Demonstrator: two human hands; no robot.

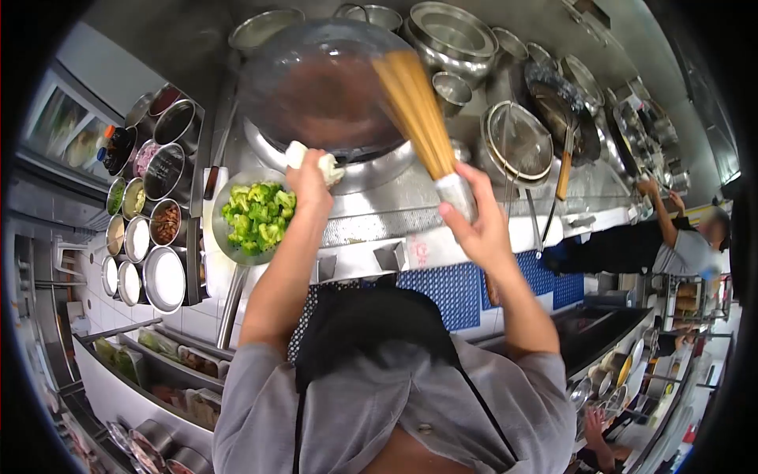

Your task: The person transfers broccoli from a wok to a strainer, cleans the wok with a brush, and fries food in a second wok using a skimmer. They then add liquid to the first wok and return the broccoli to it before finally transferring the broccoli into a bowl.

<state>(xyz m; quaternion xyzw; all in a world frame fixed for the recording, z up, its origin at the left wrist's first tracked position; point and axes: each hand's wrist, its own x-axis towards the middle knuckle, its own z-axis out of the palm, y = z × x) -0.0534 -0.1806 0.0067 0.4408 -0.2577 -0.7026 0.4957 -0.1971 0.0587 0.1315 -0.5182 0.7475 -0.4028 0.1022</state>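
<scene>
My left hand (309,186) is closed around a white cloth (296,153) at the near rim of a large dark wok (264,103). The wok is blurred by motion and sits tilted over the burner ring (355,174), with a reddish-brown tone inside. In my right hand (483,225) is a bamboo wok brush (418,110), gripped by its pale wrapped end, its bristles over the wok's right side. Just left of my left forearm, a long-handled metal strainer or pan (223,229) holds bright green broccoli (257,215).
Metal containers of seasonings (164,278) stand at the left. Round strainers (518,142) and a second wok (560,110) lie to the right, with metal pots (450,39) behind. A co-worker (679,245) works at the far right. Ingredient bins (166,355) sit lower left.
</scene>
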